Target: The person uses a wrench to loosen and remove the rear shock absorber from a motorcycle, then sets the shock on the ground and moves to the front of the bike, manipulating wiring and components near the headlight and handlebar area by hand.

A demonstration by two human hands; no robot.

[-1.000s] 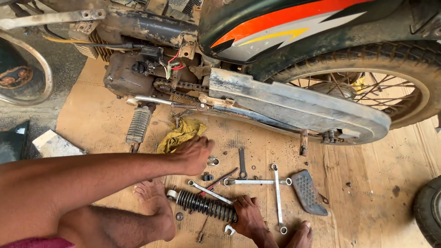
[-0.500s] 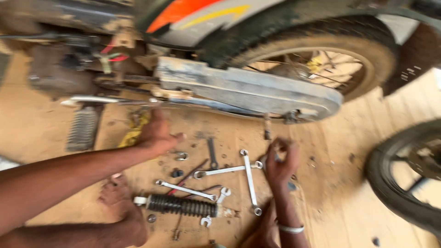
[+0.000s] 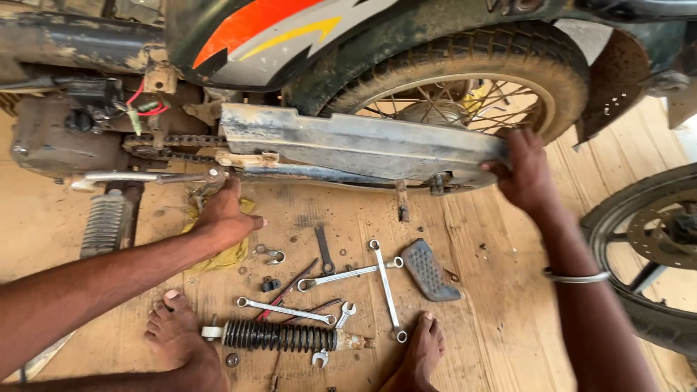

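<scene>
Gripping the far right end of the grey chain cover (image 3: 363, 145) under the rear wheel (image 3: 443, 80) with my right hand (image 3: 524, 174), fingers curled round it, my left hand (image 3: 221, 214) pressed fingers-together near its left end, wrenches (image 3: 348, 274) and spring (image 3: 279, 336) on near boards.

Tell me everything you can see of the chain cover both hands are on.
The chain cover is a long, grey, dusty metal-looking guard lying level along the motorcycle's side, in front of the spoked rear wheel. Its front end is open, baring the drive chain. The right hand grips its rear end, fingers wrapped over the edge. The left hand reaches under its front end; contact there is unclear.
</scene>
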